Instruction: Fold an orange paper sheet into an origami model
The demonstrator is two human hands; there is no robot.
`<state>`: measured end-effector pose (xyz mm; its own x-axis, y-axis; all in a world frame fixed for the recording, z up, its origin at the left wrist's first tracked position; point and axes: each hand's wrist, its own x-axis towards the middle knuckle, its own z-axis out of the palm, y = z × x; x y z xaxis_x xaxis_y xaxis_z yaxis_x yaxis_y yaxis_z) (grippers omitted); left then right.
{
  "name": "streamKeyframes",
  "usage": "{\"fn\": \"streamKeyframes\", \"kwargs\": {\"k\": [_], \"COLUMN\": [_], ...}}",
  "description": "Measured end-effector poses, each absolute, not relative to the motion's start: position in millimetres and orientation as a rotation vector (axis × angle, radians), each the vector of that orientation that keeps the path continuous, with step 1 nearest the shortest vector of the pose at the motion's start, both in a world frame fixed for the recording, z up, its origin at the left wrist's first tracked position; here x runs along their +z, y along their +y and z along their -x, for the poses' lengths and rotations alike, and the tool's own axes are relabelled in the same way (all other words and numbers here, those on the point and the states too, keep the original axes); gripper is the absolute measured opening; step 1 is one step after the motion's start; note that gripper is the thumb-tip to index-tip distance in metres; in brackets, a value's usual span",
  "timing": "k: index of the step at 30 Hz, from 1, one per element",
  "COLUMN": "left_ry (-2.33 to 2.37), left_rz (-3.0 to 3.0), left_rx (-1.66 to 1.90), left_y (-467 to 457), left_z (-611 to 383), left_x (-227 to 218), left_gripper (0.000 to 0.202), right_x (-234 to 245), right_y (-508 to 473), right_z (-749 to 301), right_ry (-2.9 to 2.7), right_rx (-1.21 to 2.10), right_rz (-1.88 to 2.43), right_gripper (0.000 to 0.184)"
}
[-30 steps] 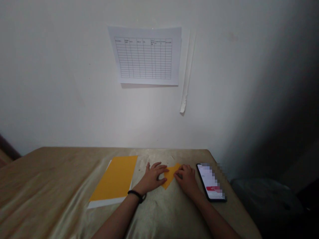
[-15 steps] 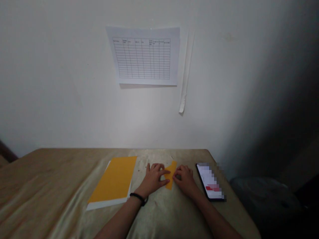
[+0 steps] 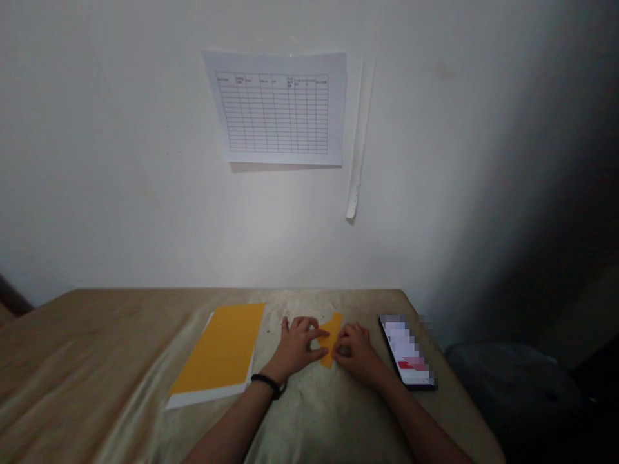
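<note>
A small piece of folded yellow paper (image 3: 327,359) lies on the cloth-covered table between my hands. My left hand (image 3: 297,345), with a black band on its wrist, holds the paper from the left. Its thumb and index finger rest on the paper a little apart, and its other fingers reach forward over the cloth. My right hand (image 3: 355,348) is at the paper's right edge, thumb and fingertips drawn together on it. The right fingers partly hide that edge, so the fold there cannot be made out.
Yellow sheets (image 3: 222,348) lie on white paper (image 3: 207,397) to the left. To the right, near the table's edge, lies a phone (image 3: 401,345) with its screen lit. Behind the table rises a wall bearing a printed chart (image 3: 275,116). Brown cloth (image 3: 329,425) covers the table.
My right thumb and fingertips have shifted slightly toward me along the paper's right edge. The left hand keeps its hold, and the paper stays in place.
</note>
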<state>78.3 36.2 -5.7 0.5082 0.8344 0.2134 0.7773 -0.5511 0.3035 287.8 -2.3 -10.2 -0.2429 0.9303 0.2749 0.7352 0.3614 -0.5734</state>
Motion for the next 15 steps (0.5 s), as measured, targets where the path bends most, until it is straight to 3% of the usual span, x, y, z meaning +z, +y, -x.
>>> {"fn": "streamKeyframes", "kwargs": {"k": [15], "left_ry": [1.412], "left_rz": [-2.564], "left_rx": [0.47], "left_y": [34.3], "left_z": [-79.6], "left_x": [-1.8], "left_gripper": [0.039], "right_x": [-8.9], "right_y": [-12.0], "right_z": [-284.6], "right_ry": [-2.22], "right_rx": [0.468], "right_rz": [1.233], "right_gripper": [0.007]}}
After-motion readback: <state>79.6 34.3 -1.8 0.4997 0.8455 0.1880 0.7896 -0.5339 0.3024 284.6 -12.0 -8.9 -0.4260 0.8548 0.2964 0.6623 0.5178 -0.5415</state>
